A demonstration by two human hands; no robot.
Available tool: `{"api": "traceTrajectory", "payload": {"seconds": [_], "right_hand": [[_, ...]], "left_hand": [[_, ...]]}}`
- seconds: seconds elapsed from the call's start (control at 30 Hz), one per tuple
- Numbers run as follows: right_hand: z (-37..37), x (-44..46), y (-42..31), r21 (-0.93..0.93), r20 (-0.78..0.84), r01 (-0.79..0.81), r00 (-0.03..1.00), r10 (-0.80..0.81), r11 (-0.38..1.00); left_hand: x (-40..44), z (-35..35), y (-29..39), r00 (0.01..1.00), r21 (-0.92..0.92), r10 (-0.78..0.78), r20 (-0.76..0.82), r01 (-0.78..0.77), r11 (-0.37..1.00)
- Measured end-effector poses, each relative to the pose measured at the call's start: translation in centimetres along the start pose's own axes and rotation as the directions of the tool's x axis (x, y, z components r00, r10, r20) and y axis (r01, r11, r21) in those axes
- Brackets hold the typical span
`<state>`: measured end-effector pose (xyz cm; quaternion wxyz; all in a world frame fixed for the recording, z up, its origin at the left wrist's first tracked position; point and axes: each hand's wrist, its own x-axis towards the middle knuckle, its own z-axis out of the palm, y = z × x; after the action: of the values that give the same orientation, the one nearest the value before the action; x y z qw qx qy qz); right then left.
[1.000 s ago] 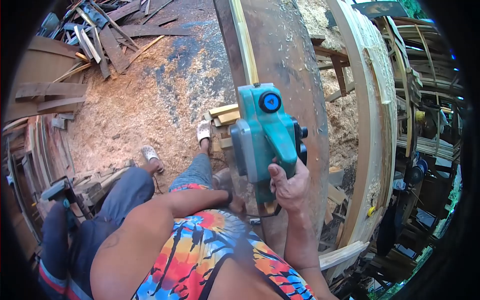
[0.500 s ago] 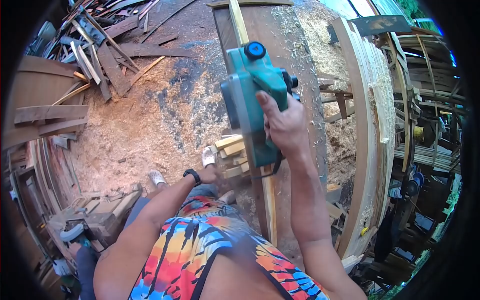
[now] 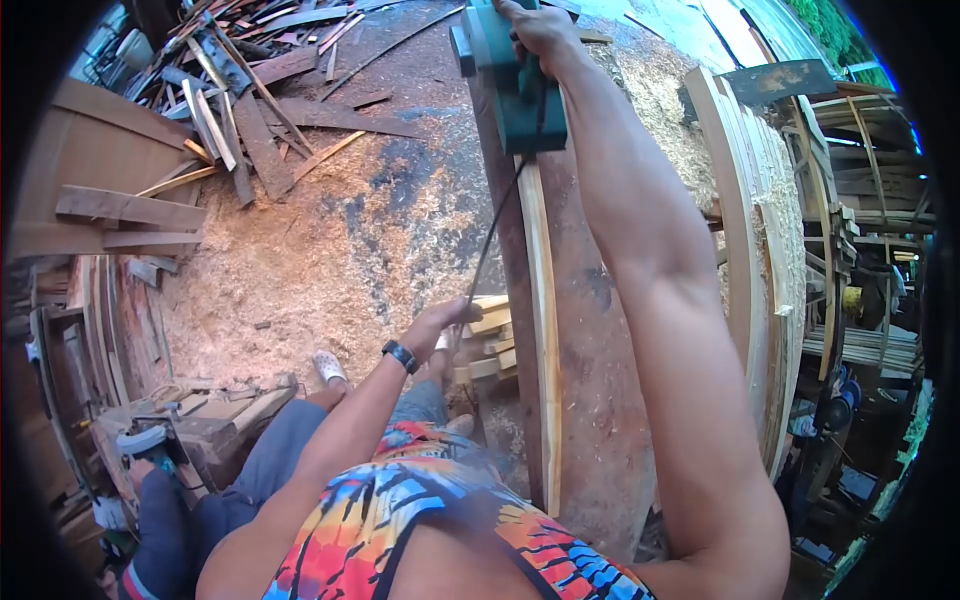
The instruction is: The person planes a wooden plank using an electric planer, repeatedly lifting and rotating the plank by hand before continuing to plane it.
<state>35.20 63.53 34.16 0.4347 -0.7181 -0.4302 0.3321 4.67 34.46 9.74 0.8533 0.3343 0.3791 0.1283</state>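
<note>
At the top of the view, my right hand is wrapped round the handle of a green power planer. The planer rests over a narrow light wood strip, which lies lengthwise on a brown workbench board. From the planer's rear a dark cord runs down to my left hand, whose fingers are closed around it. A black watch is on my left wrist. Beside the bench, just right of my left hand, short wood blocks are stacked.
Scrap wood is heaped at the upper left, and shavings cover the floor. Long pale planks stand right of the bench. At the lower left, another person's sleeve is near a power tool.
My right hand has pushed the planer forward along the strip, away from my body, exposing more of it. My left hand has lifted forward with the cord in it.
</note>
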Motion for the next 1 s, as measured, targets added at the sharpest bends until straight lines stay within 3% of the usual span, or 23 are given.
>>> {"api": "traceTrajectory", "payload": {"seconds": [0.13, 0.17, 0.23, 0.27, 0.33, 0.37, 0.47, 0.5, 0.57, 0.63, 0.67, 0.7, 0.8, 0.9, 1.0], "right_hand": [[-0.4, -5.0, 2.6, 0.009, -0.058, 0.215, 0.975, -0.214, 0.977], [-1.1, -8.5, 2.5, 0.074, -0.068, 0.206, 0.977, -0.201, 0.976], [-2.1, -18.4, 2.4, 0.178, -0.092, 0.186, 0.981, -0.172, 0.966], [-3.0, -23.2, 2.6, 0.253, -0.05, 0.145, 0.989, -0.137, 0.956], [-4.4, -32.5, 3.7, 0.263, -0.056, 0.089, 0.995, -0.077, 0.961], [-5.2, -37.4, 4.5, 0.252, -0.078, 0.054, 0.996, -0.036, 0.966], [-7.8, -51.0, 7.3, 0.229, -0.147, -0.054, 0.985, 0.089, 0.972], [-8.8, -55.1, 8.4, 0.213, -0.153, -0.086, 0.981, 0.121, 0.973], [-10.4, -62.9, 10.0, 0.222, -0.185, -0.162, 0.961, 0.205, 0.962], [-11.3, -69.7, 10.4, 0.279, -0.245, -0.235, 0.92, 0.305, 0.931], [-11.6, -72.8, 10.6, 0.312, -0.279, -0.265, 0.892, 0.355, 0.912], [-12.0, -75.5, 11.1, 0.324, -0.32, -0.264, 0.873, 0.368, 0.908], [-12.6, -82.7, 12.6, 0.365, -0.425, -0.266, 0.805, 0.414, 0.892], [-12.7, -87.9, 14.4, 0.392, -0.495, -0.268, 0.745, 0.447, 0.88], [-12.8, -91.4, 15.3, 0.473, -0.519, -0.258, 0.691, 0.503, 0.842]], "left_hand": [[-2.0, -1.1, -2.3, 0.973, 0.045, -0.154, -0.174, 0.164, 0.985], [-1.4, -3.7, -6.2, 0.994, 0.368, -0.053, -0.095, 0.085, 0.926], [-3.2, -5.0, -9.5, 0.987, 0.565, -0.156, -0.033, 0.147, 0.812], [-5.2, -4.1, -9.5, 0.941, 0.48, -0.334, -0.056, 0.319, 0.817], [-7.6, -2.9, -9.9, 0.96, 0.827, -0.278, -0.013, 0.167, 0.537], [-6.7, -4.5, -14.2, 0.954, 0.798, -0.298, -0.044, 0.213, 0.563], [-8.8, 0.9, -12.2, 0.991, 0.781, -0.138, 0.0, 0.086, 0.619], [-8.6, 2.3, -12.4, 1.0, 0.837, -0.029, 0.005, 0.011, 0.546], [-8.3, 6.9, -11.8, 0.994, 0.778, 0.073, -0.087, 0.022, 0.628], [-9.7, 11.8, -11.2, 0.93, 0.719, 0.324, -0.172, -0.106, 0.687], [-10.3, 14.2, -11.0, 0.88, 0.736, 0.45, -0.153, -0.203, 0.646], [-11.8, 16.4, -9.4, 0.896, 0.687, 0.435, -0.092, -0.259, 0.679], [-10.6, 20.5, -12.5, 0.806, 0.92, 0.584, -0.097, -0.152, 0.362], [-10.5, 22.5, -12.9, 0.853, 0.966, 0.497, -0.159, 0.03, 0.259], [-10.4, 22.2, -11.9, 0.843, 0.842, 0.518, -0.147, -0.168, 0.512]]}}
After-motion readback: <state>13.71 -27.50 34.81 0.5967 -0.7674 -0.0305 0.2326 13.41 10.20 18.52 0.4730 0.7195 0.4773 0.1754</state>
